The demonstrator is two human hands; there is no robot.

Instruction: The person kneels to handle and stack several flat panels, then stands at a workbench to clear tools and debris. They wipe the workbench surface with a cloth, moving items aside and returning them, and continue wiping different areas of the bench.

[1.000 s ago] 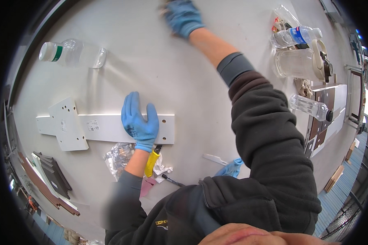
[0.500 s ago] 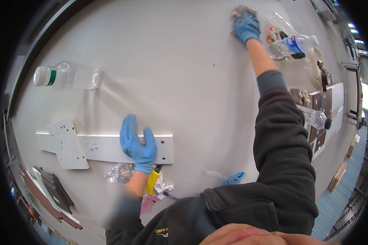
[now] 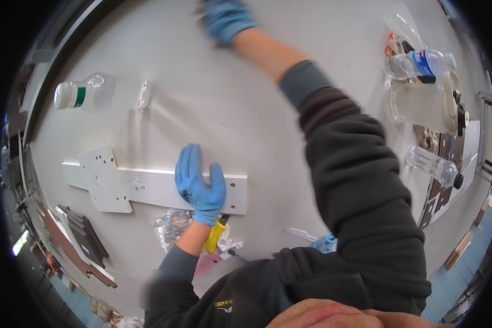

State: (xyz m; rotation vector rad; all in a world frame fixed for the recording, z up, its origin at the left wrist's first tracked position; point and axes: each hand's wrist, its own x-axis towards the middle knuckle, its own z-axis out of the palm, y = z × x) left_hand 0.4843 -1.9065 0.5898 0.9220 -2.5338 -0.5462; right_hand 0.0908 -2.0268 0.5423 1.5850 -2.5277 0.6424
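In a blue glove, my left hand point(image 3: 200, 185) lies flat with its fingers stretched over a long white board point(image 3: 153, 188). A shorter white panel point(image 3: 103, 183) with holes crosses the board at its left part. My right hand point(image 3: 227, 21), also blue-gloved and smeared by motion, reaches far across the grey table point(image 3: 279, 131). Its fingers press on a greyish rag point(image 3: 200, 12), which only partly shows at the upper edge. Just below my left hand are a yellow-handled tool point(image 3: 215, 236), crumpled white paper point(image 3: 231, 246) and a clear plastic bag point(image 3: 172, 225).
A large clear bottle point(image 3: 95, 92) lies at the far left. On the right are a labelled bottle point(image 3: 421, 63), a clear jug point(image 3: 418, 104) and a small bottle point(image 3: 431, 164). Dark panels point(image 3: 83, 235) are stacked at lower left. A blue glove point(image 3: 325, 243) lies near my body.
My right hand has swept left across the far part of the table with the rag. The view has shifted a little; my left hand stays flat on the white board.
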